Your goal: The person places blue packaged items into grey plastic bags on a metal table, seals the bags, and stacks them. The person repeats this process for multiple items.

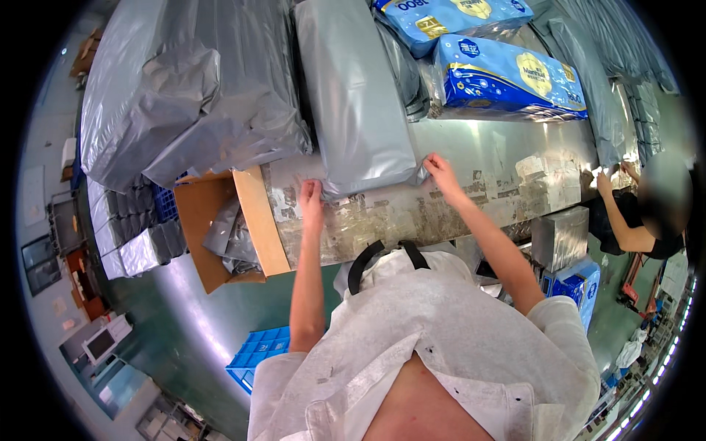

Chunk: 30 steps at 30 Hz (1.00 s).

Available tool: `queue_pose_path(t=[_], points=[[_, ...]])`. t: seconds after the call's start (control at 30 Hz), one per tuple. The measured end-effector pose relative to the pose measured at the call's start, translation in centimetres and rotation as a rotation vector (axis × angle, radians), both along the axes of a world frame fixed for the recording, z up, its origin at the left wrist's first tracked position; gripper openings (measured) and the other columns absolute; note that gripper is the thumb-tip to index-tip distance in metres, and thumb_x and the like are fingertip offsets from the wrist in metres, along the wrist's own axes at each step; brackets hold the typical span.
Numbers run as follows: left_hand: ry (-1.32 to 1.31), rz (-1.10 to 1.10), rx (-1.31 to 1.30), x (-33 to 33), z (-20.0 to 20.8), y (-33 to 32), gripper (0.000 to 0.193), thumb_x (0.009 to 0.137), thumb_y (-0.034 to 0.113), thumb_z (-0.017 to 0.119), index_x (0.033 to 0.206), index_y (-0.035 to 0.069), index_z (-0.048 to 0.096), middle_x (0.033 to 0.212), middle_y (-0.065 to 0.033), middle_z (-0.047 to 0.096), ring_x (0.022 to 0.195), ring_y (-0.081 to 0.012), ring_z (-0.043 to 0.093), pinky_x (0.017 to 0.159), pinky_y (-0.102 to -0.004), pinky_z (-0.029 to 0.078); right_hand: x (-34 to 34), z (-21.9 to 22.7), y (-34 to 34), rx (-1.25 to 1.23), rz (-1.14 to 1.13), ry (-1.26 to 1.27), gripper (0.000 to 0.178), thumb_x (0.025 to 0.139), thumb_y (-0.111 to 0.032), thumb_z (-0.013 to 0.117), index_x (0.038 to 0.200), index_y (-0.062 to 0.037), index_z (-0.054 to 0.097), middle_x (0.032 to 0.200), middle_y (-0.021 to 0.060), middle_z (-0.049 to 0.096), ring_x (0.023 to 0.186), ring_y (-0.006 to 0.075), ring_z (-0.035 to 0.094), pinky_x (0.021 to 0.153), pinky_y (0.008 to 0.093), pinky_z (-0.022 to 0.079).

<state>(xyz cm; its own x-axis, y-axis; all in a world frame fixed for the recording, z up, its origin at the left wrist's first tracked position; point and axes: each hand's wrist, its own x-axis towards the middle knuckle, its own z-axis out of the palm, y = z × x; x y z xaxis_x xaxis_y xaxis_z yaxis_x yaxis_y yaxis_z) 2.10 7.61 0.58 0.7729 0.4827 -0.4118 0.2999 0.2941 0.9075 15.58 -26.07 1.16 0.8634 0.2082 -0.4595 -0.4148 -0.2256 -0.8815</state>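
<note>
A long grey plastic mailing bag [360, 103], filled to a box-like shape, lies on the metal worktable [471, 158] with its near end toward me. My left hand [311, 192] is closed at its near left corner, fingers pinched together. At the near right corner, my right hand [439, 170] pinches a small gathered tip of the bag's film. Both forearms reach up from below, spread apart. Beyond the bag's right side lies a blue pack of tissues [511, 77] in clear wrap, with a second blue pack [448, 18] behind it.
Large filled grey bags [191, 88] are heaped at the left. An open cardboard box [254, 220] holding crumpled grey plastic stands at the table's near left edge. A blue crate [261, 353] sits on the floor. At the far right, another person [632, 220] works by more grey bags.
</note>
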Motion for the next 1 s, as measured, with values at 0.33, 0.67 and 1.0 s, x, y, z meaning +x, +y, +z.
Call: queue_pose_path(t=[0.33,0.67,1.0], points=[[0.131,0.244,0.712,4.1,1.5,-4.0,0.023,0.09,0.01,0.057,0.11,-0.001,0.054,0.102,-0.0191,0.06,0.096,-0.0345,0.057,0.085,-0.0402,0.044,-1.9,-2.0,3.8,-0.454,-0.115,-0.403,0.031,0.1,-0.022,0.043,0.121,0.0011,0.044,0.113,0.0156,0.052,0.101,0.0262,0.053,0.089,0.038,0.043],[0.051,-0.18,0.845,5.8,7.5,-7.4,0.073,0.092,0.036,0.058,0.146,-0.001,0.026,0.151,-0.0206,0.027,0.14,-0.0338,0.026,0.114,-0.0374,0.021,-2.0,5.3,7.9,-0.001,-0.085,-0.3,0.074,0.096,-0.04,0.052,0.147,0.0033,0.023,0.152,0.021,0.026,0.141,0.0277,0.025,0.114,0.039,0.02],[0.068,-0.129,-0.475,8.3,1.9,-0.4,0.086,0.089,0.042,0.063,0.151,0.005,0.015,0.149,-0.0096,0.034,0.132,-0.0208,0.038,0.108,-0.0338,0.033,2.7,4.8,7.4,0.602,-0.084,0.275,0.079,0.088,-0.029,0.063,0.151,-0.0104,0.019,0.148,0.009,0.035,0.135,0.0233,0.034,0.111,0.0378,0.028]])
